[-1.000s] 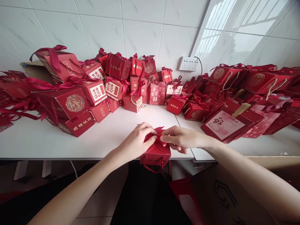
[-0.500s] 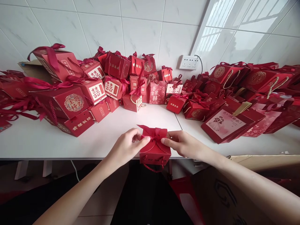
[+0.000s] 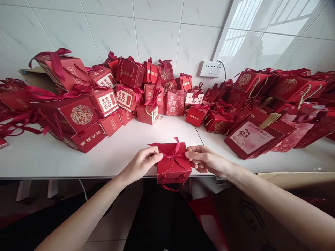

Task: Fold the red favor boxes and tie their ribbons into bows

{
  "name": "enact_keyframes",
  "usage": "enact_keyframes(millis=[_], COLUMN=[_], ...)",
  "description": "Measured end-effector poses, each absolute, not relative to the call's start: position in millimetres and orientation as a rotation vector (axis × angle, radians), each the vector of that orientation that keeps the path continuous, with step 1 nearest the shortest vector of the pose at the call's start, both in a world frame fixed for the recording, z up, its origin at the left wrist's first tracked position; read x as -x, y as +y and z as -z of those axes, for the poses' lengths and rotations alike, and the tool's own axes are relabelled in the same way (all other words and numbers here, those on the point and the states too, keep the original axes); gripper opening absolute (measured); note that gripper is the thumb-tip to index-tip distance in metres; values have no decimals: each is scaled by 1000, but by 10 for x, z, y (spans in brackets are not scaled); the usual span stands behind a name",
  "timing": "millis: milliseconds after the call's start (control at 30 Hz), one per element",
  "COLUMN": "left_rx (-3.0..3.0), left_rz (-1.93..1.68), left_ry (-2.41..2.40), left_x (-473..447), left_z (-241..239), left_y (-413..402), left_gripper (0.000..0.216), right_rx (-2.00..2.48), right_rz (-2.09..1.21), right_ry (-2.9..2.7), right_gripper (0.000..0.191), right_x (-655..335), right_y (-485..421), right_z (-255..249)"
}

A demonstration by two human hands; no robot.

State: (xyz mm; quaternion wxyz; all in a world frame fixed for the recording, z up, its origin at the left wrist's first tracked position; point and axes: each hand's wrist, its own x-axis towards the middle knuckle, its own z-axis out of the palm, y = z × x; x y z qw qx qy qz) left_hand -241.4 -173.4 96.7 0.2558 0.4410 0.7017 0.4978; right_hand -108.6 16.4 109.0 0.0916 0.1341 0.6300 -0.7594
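A small red gift box (image 3: 171, 169) sits at the front edge of the white table, its curved lid flaps folded together and a twisted cord handle (image 3: 171, 189) hanging down its front. Across the top runs a red ribbon (image 3: 174, 156), crossed in a knot at the middle with one end standing up. My left hand (image 3: 146, 160) pinches the ribbon between thumb and forefinger at the left of the knot. On the other side my right hand (image 3: 205, 160) pinches it too, so the ribbon is drawn out sideways between them.
Red gift boxes (image 3: 75, 115) with ribbons are piled on the left of the table (image 3: 125, 146), with more boxes (image 3: 246, 82) and gift bags (image 3: 252, 137) on the right. A power strip (image 3: 209, 69) is on the tiled wall. A cardboard box (image 3: 243, 209) stands below at right.
Both hands have moved apart from the knot, left hand leftward and right hand rightward, stretching the ribbon. One ribbon end now stands up above the knot.
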Motion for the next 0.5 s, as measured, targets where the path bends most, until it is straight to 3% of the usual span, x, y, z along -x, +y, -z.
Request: enact_keyframes(millis=[500], left_rx=[-1247], left_rz=[-1360], left_ry=[1912], left_x=[2410], left_z=[-905], left_y=[-1716], left_gripper=[33], right_rx=[-393], right_rz=[2460], right_ry=[1687], right_gripper=[39], right_x=[1093], right_y=[167], right_z=[-907])
